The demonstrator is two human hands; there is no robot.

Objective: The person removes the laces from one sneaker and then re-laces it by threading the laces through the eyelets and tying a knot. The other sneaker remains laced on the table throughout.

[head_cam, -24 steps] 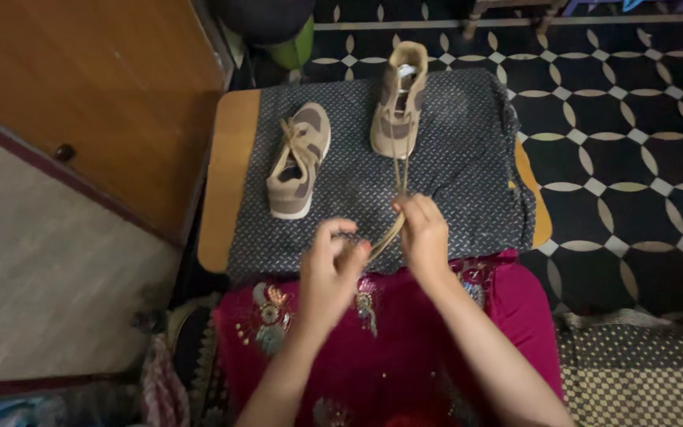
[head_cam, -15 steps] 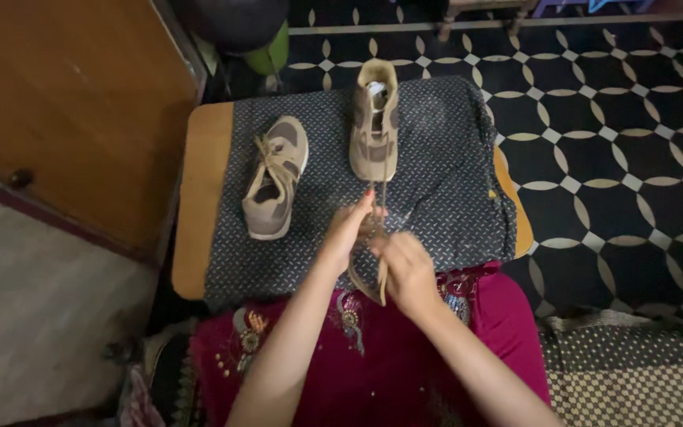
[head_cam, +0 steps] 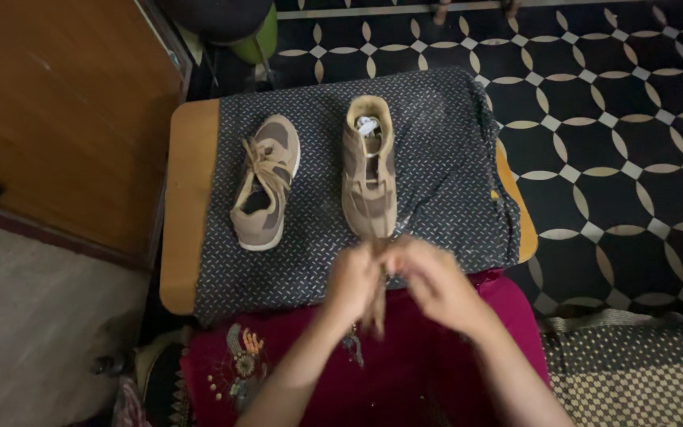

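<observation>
Two tan and brown shoes lie on a dark patterned cloth over a small wooden table. The left shoe is laced and lies apart. The right shoe points its toe at me, its tan lace hanging from the toe end over the table's near edge. My left hand and my right hand are side by side just below that toe, both pinched on the lace. Motion blur hides the fingertips.
A wooden cabinet door stands to the left of the table. Black floor tiles with a pale diamond pattern spread to the right and behind. My magenta embroidered garment covers my lap below the table. A dark round object sits beyond the table.
The right shoe has slid nearer to me along the cloth. Both hands have drawn together at its toe, gripping the lace close to the shoe. The view has shifted.
</observation>
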